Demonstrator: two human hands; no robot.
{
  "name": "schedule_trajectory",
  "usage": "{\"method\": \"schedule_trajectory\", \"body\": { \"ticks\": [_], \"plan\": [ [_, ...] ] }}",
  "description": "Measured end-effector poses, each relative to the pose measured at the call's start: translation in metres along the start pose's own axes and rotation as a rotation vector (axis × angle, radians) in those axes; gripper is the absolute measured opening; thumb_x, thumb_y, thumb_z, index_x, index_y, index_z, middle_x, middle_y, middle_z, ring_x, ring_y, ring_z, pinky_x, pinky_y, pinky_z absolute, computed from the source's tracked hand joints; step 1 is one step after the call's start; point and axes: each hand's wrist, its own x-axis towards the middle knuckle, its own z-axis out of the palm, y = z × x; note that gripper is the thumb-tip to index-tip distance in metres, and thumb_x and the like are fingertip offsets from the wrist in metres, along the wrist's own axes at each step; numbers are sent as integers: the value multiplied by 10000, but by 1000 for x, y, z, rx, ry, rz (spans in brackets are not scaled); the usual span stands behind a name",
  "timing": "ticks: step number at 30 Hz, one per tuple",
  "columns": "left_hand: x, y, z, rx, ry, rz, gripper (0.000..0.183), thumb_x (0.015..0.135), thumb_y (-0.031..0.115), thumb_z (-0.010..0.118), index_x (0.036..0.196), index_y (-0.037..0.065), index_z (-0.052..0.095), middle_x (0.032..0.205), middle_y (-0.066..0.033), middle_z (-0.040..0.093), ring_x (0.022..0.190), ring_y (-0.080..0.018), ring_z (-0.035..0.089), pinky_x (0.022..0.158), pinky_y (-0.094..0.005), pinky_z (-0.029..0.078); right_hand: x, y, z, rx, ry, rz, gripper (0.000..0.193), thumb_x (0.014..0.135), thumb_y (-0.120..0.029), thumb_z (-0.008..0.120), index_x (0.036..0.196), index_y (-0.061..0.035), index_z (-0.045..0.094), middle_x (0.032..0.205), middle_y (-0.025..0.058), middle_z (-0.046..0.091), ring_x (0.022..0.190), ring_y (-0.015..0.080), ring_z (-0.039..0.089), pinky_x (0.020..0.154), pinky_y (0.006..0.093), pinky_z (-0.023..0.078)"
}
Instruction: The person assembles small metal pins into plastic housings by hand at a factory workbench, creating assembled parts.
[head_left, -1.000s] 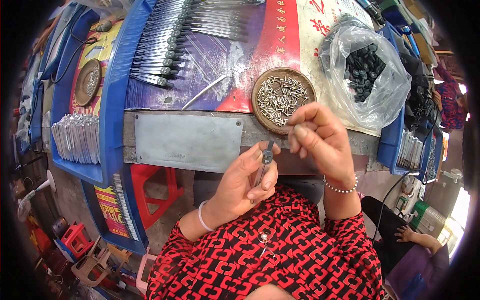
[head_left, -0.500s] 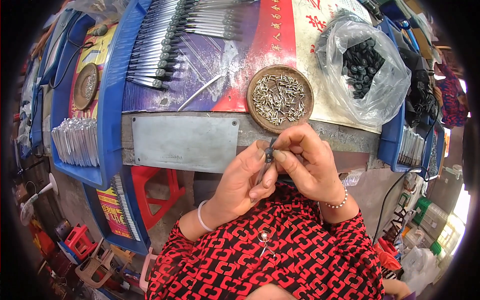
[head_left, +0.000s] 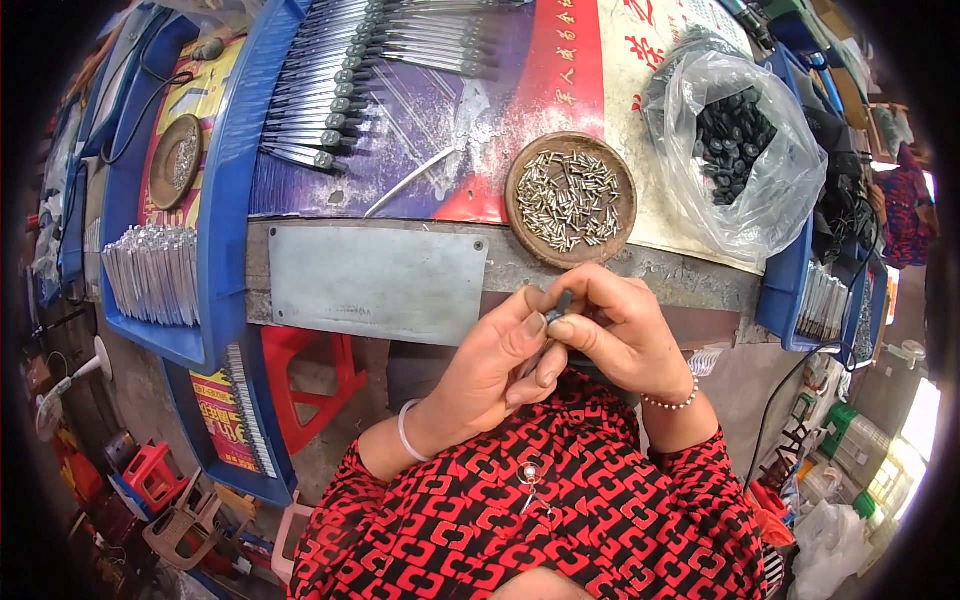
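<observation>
In front of my chest, my left hand [head_left: 497, 355] and my right hand [head_left: 618, 325] meet fingertip to fingertip. Both pinch one small dark part [head_left: 561, 302], whose narrow end sticks up between the fingers. The rest of it is covered by my fingers, so a shaft below cannot be made out now. Just beyond my right hand is a round wooden dish [head_left: 516, 205] of short silvery metal pins [head_left: 568, 200]. Farther left on the bench lie rows of slim silver tools [head_left: 335, 105] with dark round heads and dark tips.
A clear plastic bag [head_left: 790, 205] of black round-headed parts [head_left: 735, 140] stands right of the dish. Blue trays [head_left: 225, 200] with upright silver strips [head_left: 152, 275] flank the bench. A metal plate [head_left: 375, 280] is fixed along its near edge; a red stool [head_left: 310, 385] stands below.
The dark part has turned in my fingers: its tip now leans right, and the silver shaft seen before is hidden. Both hands have shifted slightly right and down.
</observation>
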Motion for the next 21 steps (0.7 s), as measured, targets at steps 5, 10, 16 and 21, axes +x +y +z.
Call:
{"method": "schedule_trajectory", "body": {
  "ticks": [5, 10, 16, 21],
  "plan": [
    [0, -1, 0, -115, -9, -77, 284, 988, 306, 395, 1177, 95, 422, 704, -43, 526, 414, -45, 326, 407, -168, 276, -4, 1, 5, 114, 72, 1, 139, 895, -110, 569, 956, 15, 572, 678, 41, 615, 626, 110, 605, 576, 235, 466],
    [0, 1, 3, -162, -20, -85, 281, 999, 286, 354, 1193, 92, 415, 698, -53, 521, 404, -55, 326, 412, -178, 283, -5, -3, -2, 98, 234, 6, 116, 901, -48, 534, 975, 14, 597, 770, 64, 612, 662, 111, 577, 595, 247, 458],
    [-1, 9, 3, -150, 25, -96, 269, 993, 194, 298, 1204, 71, 412, 707, -65, 516, 418, -67, 340, 417, -189, 289, 0, -25, -14, -452, 158, -296, 221, 767, -11, 606, 987, 1, 599, 974, 129, 598, 813, 264, 588, 718, 325, 490],
    [-4, 20, 16, 36, 197, -195, 306, 942, 82, 294, 1228, 61, 401, 701, -52, 484, 451, -81, 371, 414, -196, 297, 1, -40, -11, -906, -135, -547, 317, 677, -139, 596, 965, -7, 607, 971, 85, 586, 778, 194, 556, 639, 298, 458]
  ]
}}
